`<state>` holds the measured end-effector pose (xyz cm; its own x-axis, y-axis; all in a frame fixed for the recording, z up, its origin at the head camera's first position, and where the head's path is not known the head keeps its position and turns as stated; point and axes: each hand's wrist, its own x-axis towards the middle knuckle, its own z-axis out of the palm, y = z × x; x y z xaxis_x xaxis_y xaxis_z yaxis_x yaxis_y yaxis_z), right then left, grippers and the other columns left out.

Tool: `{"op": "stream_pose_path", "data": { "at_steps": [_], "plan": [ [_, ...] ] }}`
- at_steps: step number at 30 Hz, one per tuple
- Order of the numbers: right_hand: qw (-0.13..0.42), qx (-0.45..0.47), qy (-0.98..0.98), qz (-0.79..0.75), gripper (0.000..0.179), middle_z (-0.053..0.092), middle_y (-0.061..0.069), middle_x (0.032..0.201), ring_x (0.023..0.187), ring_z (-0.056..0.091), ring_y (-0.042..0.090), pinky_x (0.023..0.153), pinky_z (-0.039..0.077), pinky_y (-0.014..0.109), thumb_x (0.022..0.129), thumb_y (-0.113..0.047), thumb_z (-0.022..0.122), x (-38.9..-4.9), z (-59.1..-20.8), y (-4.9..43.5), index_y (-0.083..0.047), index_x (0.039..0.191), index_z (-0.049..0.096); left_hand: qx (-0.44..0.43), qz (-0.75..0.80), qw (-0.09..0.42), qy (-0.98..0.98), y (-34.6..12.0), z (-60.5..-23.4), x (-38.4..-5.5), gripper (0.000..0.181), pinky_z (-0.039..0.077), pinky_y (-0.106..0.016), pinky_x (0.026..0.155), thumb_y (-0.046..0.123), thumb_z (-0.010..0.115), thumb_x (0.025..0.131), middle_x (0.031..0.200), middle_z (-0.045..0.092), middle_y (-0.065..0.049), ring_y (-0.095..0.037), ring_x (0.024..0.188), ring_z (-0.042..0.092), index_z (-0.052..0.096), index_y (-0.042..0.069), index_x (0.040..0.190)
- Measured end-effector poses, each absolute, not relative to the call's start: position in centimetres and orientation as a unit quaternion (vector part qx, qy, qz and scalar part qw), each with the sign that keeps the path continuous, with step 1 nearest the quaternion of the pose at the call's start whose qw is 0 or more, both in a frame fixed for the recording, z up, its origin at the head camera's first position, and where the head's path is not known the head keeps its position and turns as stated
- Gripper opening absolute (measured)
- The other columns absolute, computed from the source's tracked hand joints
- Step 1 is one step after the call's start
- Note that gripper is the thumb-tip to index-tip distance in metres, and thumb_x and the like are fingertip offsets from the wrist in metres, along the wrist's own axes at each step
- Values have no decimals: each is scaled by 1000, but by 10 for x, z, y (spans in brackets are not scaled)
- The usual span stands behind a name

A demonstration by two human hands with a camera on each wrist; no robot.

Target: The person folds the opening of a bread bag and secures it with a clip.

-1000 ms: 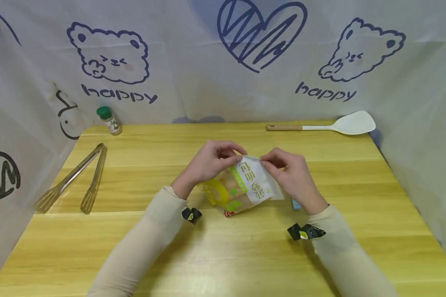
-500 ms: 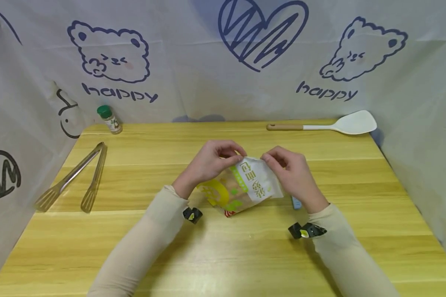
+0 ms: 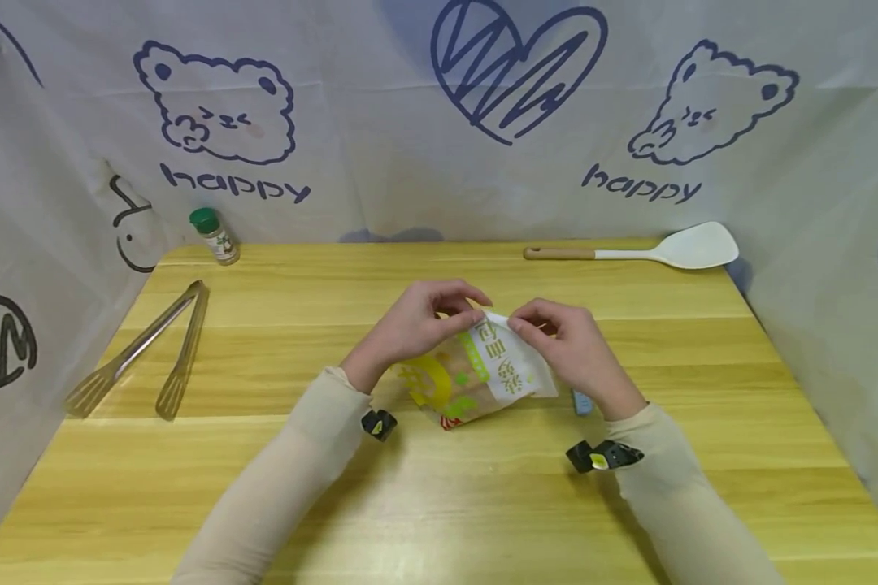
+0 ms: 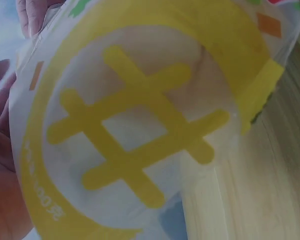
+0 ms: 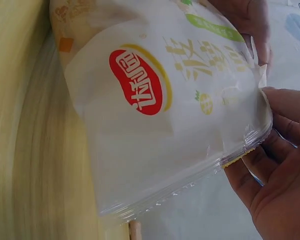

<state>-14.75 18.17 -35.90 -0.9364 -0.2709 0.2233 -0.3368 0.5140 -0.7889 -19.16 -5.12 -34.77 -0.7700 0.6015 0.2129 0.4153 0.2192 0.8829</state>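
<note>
A printed plastic bread bag (image 3: pixel 457 386), with a white end, green and yellow patterns and tan contents showing through, lies tilted between both hands in the head view. My left hand (image 3: pixel 426 323) pinches its upper edge between thumb and fingers. Just to the right, my right hand (image 3: pixel 576 345) pinches the same edge at the white end. In the left wrist view the bag's yellow lattice print (image 4: pixel 140 125) fills most of the picture. The right wrist view shows the bag's red logo (image 5: pixel 142 82) and crimped end seam, with the right fingers (image 5: pixel 285 105) at the edge.
A small blue object (image 3: pixel 582 402) lies partly behind the right wrist. Metal tongs (image 3: pixel 142 353) rest at left, a green-capped seasoning jar (image 3: pixel 215 237) stands at back left, and a white spatula (image 3: pixel 695 246) lies along the back edge. Drawn-on cloth (image 3: pixel 380 122) surrounds the wooden table (image 3: pixel 439 520).
The right hand has shifted slightly left and down, closer to the left hand. Between them the bag's pinched edge has slackened and folded a little. Both hands keep their grip.
</note>
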Motion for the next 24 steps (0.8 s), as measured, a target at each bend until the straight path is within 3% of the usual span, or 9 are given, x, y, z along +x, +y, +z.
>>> {"op": "stream_pose_path", "data": {
  "at_steps": [7, 24],
  "plan": [
    [49, 180, -870, 456, 15, 71, 2, 93, 77, 63, 17, 65, 52, 36, 100, -17, 61, -147, -360, 180, -7, 99, 73, 317, 491, 72, 808, -47, -347, -190, 16, 50, -36, 78, 24, 67, 96, 88, 69, 4, -12, 84, 64, 71, 9, 101],
    [30, 207, -865, 456, 12, 70, -1, 95, 84, 63, 17, 72, 52, 40, 96, -20, 68, -147, -363, 185, -10, 100, 73, 323, 507, 69, 796, -46, -348, -191, 7, 53, -29, 72, 11, 69, 94, 86, 70, 1, -13, 77, 66, 74, 6, 94]
  ]
}}
